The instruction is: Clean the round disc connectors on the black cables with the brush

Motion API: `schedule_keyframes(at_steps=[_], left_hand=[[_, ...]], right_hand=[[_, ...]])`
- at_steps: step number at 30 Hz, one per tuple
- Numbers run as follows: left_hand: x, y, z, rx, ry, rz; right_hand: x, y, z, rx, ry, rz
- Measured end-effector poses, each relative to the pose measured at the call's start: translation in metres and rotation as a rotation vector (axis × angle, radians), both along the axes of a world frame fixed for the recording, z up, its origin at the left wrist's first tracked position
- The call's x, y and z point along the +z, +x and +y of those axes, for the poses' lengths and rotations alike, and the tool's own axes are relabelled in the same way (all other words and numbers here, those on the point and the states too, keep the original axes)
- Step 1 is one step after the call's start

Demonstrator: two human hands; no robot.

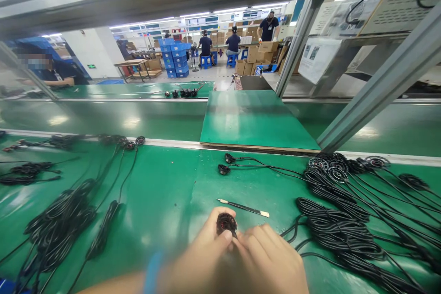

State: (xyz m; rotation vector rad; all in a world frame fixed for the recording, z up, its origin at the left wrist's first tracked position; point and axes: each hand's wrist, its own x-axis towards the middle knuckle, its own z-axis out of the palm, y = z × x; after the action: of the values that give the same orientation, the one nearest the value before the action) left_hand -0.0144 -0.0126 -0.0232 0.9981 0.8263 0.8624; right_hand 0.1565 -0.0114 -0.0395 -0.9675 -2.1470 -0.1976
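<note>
My left hand, with a blue band at the wrist, grips a small round black part between thumb and fingers. Its open face points up and shows dark coils with a little red inside. My right hand is closed in a pinch at the lower right edge of this part; what lies between its fingertips is hidden. Just beyond the hands, a thin black stick with pale ends lies on the green bench. Farther back rest two small black cable heads, their cables running right.
Bundled black cables with round heads are piled on the right; more coiled cables lie left. A green board bridges the channel behind the bench. A slanted metal post stands at right. Several people are at work beyond.
</note>
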Motion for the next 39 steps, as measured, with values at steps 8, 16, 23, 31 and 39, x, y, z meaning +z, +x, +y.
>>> schedule_keyframes(at_steps=[8, 16, 23, 31, 39], left_hand=[[0.002, -0.001, 0.001, -0.049, -0.047, -0.087], [0.005, -0.006, 0.001, -0.067, 0.043, 0.060], [0.002, -0.006, 0.001, -0.078, -0.004, -0.116], [0.006, -0.003, 0.001, -0.030, -0.044, -0.221], [0.001, -0.002, -0.003, 0.062, 0.088, 0.096]], right_hand=[[-0.004, 0.004, 0.002, 0.103, 0.011, 0.099], [0.003, 0.004, 0.002, 0.089, -0.022, 0.119], [0.005, 0.008, 0.006, 0.167, -0.214, 0.149], [0.001, 0.010, 0.006, 0.162, -0.209, 0.102], [0.008, -0.002, 0.000, 0.146, -0.401, 0.378]])
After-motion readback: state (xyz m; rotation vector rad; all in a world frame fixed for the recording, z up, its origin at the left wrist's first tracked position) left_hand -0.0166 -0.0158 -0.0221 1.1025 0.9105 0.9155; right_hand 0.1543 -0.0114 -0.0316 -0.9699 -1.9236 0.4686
